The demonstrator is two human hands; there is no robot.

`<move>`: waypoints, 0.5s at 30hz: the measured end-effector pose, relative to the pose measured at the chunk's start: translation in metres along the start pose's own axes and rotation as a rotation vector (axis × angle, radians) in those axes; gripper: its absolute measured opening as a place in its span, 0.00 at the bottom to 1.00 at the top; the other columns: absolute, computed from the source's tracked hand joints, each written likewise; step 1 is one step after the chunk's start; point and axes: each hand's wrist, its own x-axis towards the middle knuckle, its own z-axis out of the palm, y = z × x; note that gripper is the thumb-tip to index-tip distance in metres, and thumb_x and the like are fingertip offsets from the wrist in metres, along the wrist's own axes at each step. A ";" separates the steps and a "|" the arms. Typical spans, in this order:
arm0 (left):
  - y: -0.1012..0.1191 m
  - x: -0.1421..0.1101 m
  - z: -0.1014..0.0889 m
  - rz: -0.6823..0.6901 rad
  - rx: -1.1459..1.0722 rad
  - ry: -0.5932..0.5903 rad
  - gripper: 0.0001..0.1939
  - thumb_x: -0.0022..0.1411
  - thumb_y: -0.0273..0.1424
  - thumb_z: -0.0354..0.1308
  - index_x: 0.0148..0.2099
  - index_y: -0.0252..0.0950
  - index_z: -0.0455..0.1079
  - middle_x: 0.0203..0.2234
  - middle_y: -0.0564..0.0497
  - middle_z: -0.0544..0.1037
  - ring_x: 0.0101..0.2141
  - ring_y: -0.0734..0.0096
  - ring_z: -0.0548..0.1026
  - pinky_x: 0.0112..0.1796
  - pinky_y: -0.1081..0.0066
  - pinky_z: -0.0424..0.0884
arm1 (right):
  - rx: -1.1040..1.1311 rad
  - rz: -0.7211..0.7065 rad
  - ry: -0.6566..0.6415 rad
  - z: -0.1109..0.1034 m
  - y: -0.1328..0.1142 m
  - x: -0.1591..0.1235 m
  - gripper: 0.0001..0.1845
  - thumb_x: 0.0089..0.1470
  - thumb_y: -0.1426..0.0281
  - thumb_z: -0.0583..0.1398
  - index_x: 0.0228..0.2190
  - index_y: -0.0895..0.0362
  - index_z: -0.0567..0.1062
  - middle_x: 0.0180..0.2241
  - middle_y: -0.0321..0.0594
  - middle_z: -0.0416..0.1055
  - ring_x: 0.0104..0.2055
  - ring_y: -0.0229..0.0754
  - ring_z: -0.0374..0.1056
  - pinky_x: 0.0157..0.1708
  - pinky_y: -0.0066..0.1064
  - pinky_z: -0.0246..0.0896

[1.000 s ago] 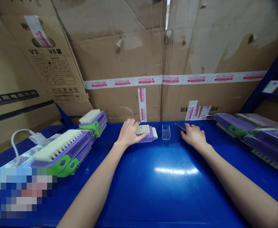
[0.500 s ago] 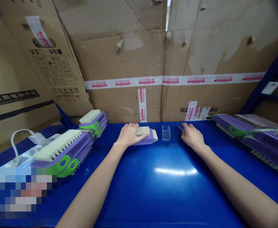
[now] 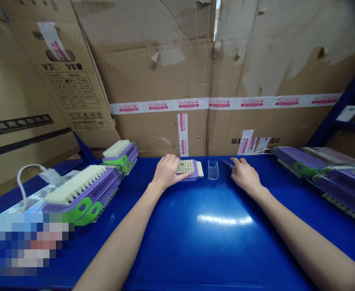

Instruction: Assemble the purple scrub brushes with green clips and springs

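My left hand [image 3: 166, 173] is closed around the left end of a small purple brush [image 3: 198, 171], thumb along its near side. Rows of cream bristles face up on it, and its right end is green and cream. Just right of the brush stands a clear plastic box [image 3: 213, 169] with a divider; neither hand touches it. Beyond the box, my right hand [image 3: 245, 173] pinches what look like tweezers [image 3: 226, 163], a thin metal tool whose tip points left toward the box. My right fingers partly hide it.
Larger purple-and-green brushes with cream bristles are stacked at left [image 3: 83, 190] and right [image 3: 331, 182]. A white cable with a plug [image 3: 49, 175] lies at far left. Cardboard sheets [image 3: 165, 81] wall the back of the blue table [image 3: 180, 242].
The brush under my left hand has turned slightly, its right end shifting a little away from me. The tweezers' tip has swung a bit left, nearer the clear box.
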 end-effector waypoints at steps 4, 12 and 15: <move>-0.001 -0.001 0.003 0.019 0.047 0.010 0.29 0.56 0.56 0.50 0.38 0.32 0.70 0.30 0.42 0.71 0.33 0.58 0.66 0.34 0.61 0.62 | 0.000 -0.002 0.004 0.000 -0.001 -0.001 0.24 0.57 0.71 0.48 0.55 0.56 0.62 0.46 0.53 0.64 0.37 0.51 0.71 0.32 0.38 0.62; -0.002 -0.002 0.003 0.050 0.092 0.007 0.32 0.54 0.56 0.51 0.45 0.32 0.69 0.31 0.42 0.69 0.34 0.57 0.65 0.35 0.62 0.60 | -0.002 -0.017 -0.001 -0.001 -0.003 -0.002 0.24 0.57 0.72 0.47 0.55 0.57 0.62 0.46 0.54 0.65 0.38 0.53 0.70 0.32 0.39 0.63; -0.002 -0.002 0.002 0.059 0.102 0.004 0.29 0.55 0.56 0.50 0.38 0.33 0.70 0.30 0.42 0.69 0.33 0.57 0.65 0.34 0.62 0.60 | -0.004 -0.019 -0.005 -0.002 -0.003 -0.003 0.24 0.57 0.72 0.47 0.55 0.57 0.62 0.46 0.53 0.65 0.38 0.53 0.70 0.32 0.39 0.63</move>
